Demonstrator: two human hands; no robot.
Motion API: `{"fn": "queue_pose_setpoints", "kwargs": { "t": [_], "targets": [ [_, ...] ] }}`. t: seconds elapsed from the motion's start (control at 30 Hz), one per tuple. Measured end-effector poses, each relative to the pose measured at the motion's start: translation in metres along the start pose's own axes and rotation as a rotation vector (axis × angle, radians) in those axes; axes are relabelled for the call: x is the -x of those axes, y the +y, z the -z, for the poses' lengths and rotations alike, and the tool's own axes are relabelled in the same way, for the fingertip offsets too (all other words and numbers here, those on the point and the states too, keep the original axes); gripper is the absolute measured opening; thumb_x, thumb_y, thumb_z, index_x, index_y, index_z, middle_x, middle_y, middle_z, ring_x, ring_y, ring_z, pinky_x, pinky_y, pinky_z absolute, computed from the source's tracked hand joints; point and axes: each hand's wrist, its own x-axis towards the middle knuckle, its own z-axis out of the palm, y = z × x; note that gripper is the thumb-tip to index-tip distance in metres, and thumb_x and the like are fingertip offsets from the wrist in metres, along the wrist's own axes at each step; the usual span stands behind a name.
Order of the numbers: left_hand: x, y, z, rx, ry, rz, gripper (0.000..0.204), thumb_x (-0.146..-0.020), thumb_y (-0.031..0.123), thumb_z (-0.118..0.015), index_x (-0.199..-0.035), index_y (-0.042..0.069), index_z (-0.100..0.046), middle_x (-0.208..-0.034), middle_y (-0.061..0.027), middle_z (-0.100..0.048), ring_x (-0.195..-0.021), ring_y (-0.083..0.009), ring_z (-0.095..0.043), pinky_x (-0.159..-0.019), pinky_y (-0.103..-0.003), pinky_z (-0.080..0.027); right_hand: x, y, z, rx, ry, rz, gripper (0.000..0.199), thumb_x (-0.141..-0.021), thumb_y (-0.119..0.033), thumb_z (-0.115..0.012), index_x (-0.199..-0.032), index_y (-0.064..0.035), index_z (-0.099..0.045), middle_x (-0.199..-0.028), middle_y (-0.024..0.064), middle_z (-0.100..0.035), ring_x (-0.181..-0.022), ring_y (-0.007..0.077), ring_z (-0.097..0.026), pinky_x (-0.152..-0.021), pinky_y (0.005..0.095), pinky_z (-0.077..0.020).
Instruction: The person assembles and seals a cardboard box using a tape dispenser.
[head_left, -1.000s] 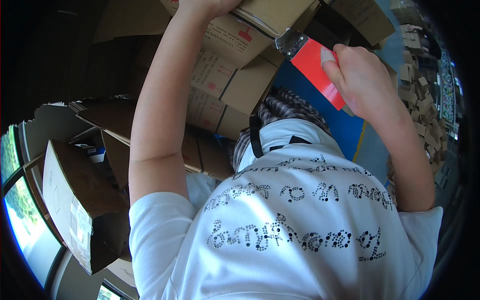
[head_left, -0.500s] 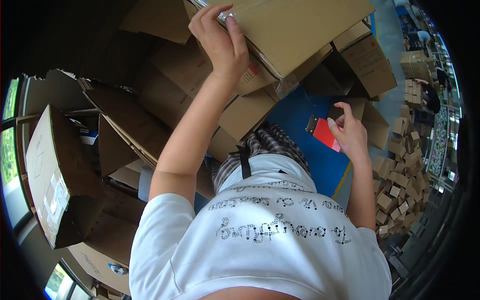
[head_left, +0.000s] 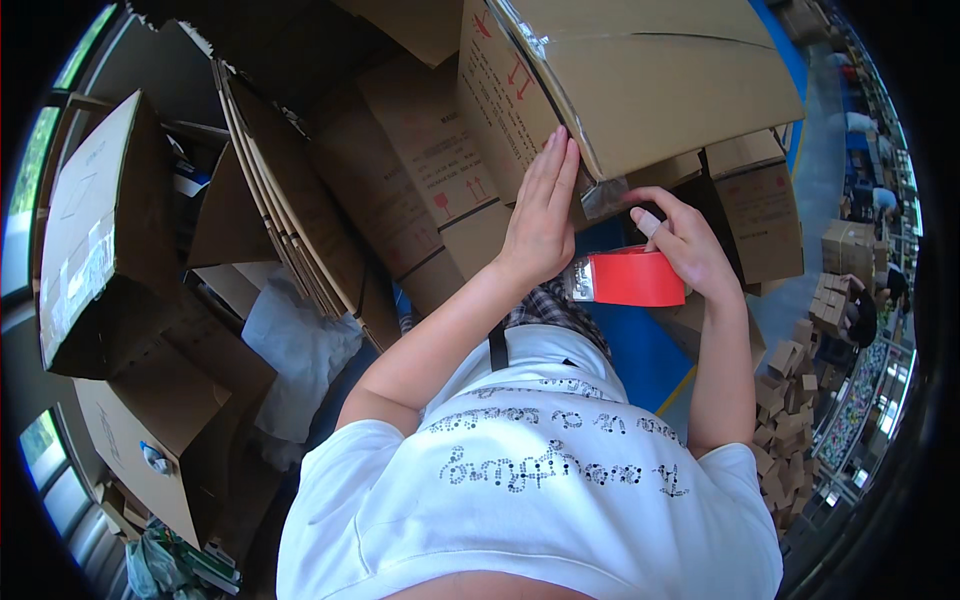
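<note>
A large brown cardboard box (head_left: 680,90) stands in front of me, with shiny clear tape (head_left: 600,198) along its near edge and a loose flap of it hanging at the corner. My left hand (head_left: 540,220) lies flat against the box's printed side beside that edge, fingers straight and together. In my right hand (head_left: 698,255) is a red tape dispenser (head_left: 640,279) with a toothed metal end, held just below the box corner. The right thumb, with a pale wrap on it, and the forefinger are close to the hanging tape.
Flattened cardboard sheets (head_left: 290,215) lean at my left, near crumpled white plastic (head_left: 300,340) and an open carton (head_left: 90,230). Another box (head_left: 755,215) stands at the right on a blue surface (head_left: 640,355). Beyond is a heap of small cartons (head_left: 790,410), with people farther off.
My left hand has come down from the box's top edge to its side near the corner. The right hand has brought the dispenser left, close to the left hand and box corner. The view has shifted.
</note>
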Motion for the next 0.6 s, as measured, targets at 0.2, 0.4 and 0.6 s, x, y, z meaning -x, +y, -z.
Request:
{"fn": "queue_pose_setpoints", "kwargs": {
  "t": [0.2, 0.4, 0.6],
  "targets": [
    [-0.070, -0.030, 0.028, 0.147, 0.309, 0.088, 0.054, -0.099, 0.027, -0.029, -0.144, -0.002, -0.025, -0.152, -0.0232, -0.019, -0.142, -0.0370, -0.015, -0.115, -0.043, -0.016, -0.020, -0.006, 0.010, 0.072, -0.076, 0.053, 0.029, -0.090, -0.030, -0.061, -0.099, -0.0030, -0.059, -0.053, 0.0037, -0.050, -0.050, 0.0092, -0.047, -0.051, 0.0283, -0.0381],
    [-0.147, -0.080, 0.031, 0.117, 0.225, 0.119, 0.068, -0.100, 0.044, -0.020, -0.148, -0.001, -0.002, -0.155, -0.0214, 0.000, -0.144, -0.0340, 0.002, -0.116, -0.044, -0.008, -0.031, -0.019, 0.046, 0.376, 0.025, 0.010, 0.040, -0.078, -0.031, -0.073, -0.091, -0.0013, -0.049, -0.059, 0.0056, -0.052, -0.055, 0.0133, -0.047, -0.057, 0.0308, -0.0408],
    [-0.150, -0.089, 0.004, 0.203, 0.264, 0.158, 0.070, -0.100, 0.046, -0.020, -0.148, -0.001, 0.002, -0.155, -0.0214, 0.001, -0.144, -0.0330, 0.001, -0.116, -0.046, -0.006, -0.055, -0.034, 0.050, 0.772, 0.015, 0.011, 0.035, -0.073, -0.018, -0.072, -0.088, 0.0002, -0.045, -0.081, 0.0218, -0.058, -0.084, 0.0406, -0.058, -0.075, 0.0441, -0.0465]
  ]
}}
